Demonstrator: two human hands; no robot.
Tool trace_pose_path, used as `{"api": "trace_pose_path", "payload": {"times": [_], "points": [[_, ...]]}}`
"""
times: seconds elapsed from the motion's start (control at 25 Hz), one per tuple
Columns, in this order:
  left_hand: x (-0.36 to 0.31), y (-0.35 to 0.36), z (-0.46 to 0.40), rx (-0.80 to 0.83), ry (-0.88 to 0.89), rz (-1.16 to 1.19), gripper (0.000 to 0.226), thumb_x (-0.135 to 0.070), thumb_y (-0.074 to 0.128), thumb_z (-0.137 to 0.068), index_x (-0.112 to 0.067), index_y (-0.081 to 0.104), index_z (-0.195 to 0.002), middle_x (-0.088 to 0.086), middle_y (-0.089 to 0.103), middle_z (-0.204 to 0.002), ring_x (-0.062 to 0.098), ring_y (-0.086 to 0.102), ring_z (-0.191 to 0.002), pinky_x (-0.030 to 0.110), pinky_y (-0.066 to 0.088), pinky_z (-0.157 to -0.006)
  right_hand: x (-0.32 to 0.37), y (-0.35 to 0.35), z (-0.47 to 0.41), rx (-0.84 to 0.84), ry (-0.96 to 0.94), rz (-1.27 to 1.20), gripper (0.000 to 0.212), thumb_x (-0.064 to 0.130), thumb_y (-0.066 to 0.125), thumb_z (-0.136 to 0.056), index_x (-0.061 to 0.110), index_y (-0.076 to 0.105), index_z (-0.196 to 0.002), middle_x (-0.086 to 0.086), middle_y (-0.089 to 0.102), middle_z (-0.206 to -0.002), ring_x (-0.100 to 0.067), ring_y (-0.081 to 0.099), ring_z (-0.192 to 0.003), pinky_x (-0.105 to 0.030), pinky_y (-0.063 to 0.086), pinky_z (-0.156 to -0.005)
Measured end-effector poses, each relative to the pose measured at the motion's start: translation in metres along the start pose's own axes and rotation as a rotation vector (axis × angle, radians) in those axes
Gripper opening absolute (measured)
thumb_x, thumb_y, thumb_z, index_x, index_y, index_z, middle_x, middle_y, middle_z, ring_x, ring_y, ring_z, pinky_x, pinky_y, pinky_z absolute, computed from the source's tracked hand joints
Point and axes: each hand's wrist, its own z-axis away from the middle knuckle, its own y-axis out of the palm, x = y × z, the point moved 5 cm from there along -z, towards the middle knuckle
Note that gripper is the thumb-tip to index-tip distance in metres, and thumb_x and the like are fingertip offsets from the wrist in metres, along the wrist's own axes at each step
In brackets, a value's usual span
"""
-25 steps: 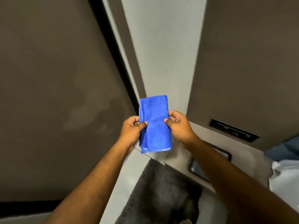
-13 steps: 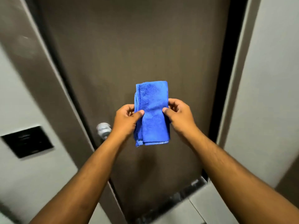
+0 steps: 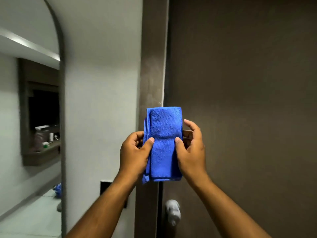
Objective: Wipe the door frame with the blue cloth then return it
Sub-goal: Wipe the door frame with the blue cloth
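A folded blue cloth (image 3: 163, 143) hangs upright between both hands at chest height. My left hand (image 3: 134, 154) pinches its left edge with thumb on the front. My right hand (image 3: 191, 152) pinches the right edge, its upper fingers spread loose. Right behind the cloth runs the brown door frame (image 3: 151, 66), a vertical strip between the white wall and the dark brown door (image 3: 240, 100). Whether the cloth touches the frame cannot be told.
A silver door handle (image 3: 172, 212) sticks out low on the door. A black wall switch plate (image 3: 105, 188) sits left of the frame. An arched mirror (image 3: 30, 117) on the far left reflects a shelf with small items.
The view has swung from the door's right side across to its left frame. Both hands kept hold of the cloth and carried it up in front of the frame.
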Motion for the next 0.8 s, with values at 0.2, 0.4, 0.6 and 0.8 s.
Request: {"api": "trace_pose_path", "payload": {"times": [0.2, 0.4, 0.6, 0.8], "points": [[0.000, -0.007, -0.038, -0.062, 0.017, -0.140, 0.009, -0.017, 0.069, -0.082, -0.016, 0.066, -0.091, 0.004, 0.074, -0.087, 0.022, 0.070, -0.081, 0.041, 0.057, -0.078, 0.013, 0.042, -0.031, 0.053, -0.259, 0.346, 0.045, 0.000, 0.051, -0.082, 0.011, 0.057, -0.125, -0.009, 0.052, -0.109, -0.014, 0.056, -0.090, -0.025, 0.049, -0.082], [0.008, -0.019, -0.060, -0.030, 0.081, -0.385, 0.013, -0.032, 0.072, -0.077, -0.024, 0.062, -0.080, -0.009, 0.064, -0.066, 0.009, 0.059, -0.059, 0.022, 0.051, -0.056, 0.007, 0.075, -0.031, -0.007, -0.284, 0.987, 0.047, 0.032, 0.066, -0.083, 0.005, 0.060, -0.121, -0.025, 0.057, -0.126, -0.046, 0.057, -0.109, -0.054, 0.051, -0.078], [-0.006, -0.054, -0.085, -0.133, 0.414, -0.661, 0.031, -0.041, 0.065, -0.079, -0.025, 0.063, -0.106, -0.001, 0.070, -0.103, 0.021, 0.063, -0.097, 0.034, 0.051, -0.082, -0.001, 0.108, -0.024, 0.054, -0.478, 1.259, 0.050, 0.017, 0.041, -0.089, -0.005, 0.047, -0.133, -0.026, 0.036, -0.147, -0.042, 0.032, -0.137, -0.058, 0.023, -0.112], [-0.016, -0.074, -0.131, -0.043, 0.747, -1.200, 0.070, -0.052, 0.045, -0.088, -0.016, 0.033, -0.147, 0.018, 0.025, -0.157, 0.039, 0.019, -0.145, 0.050, 0.016, -0.117, -0.006, 0.115, -0.036, 0.136, -0.544, 1.231, 0.073, 0.033, 0.043, -0.079, -0.002, 0.032, -0.143, -0.024, 0.027, -0.152, -0.036, 0.024, -0.142, -0.048, 0.013, -0.114]]}}
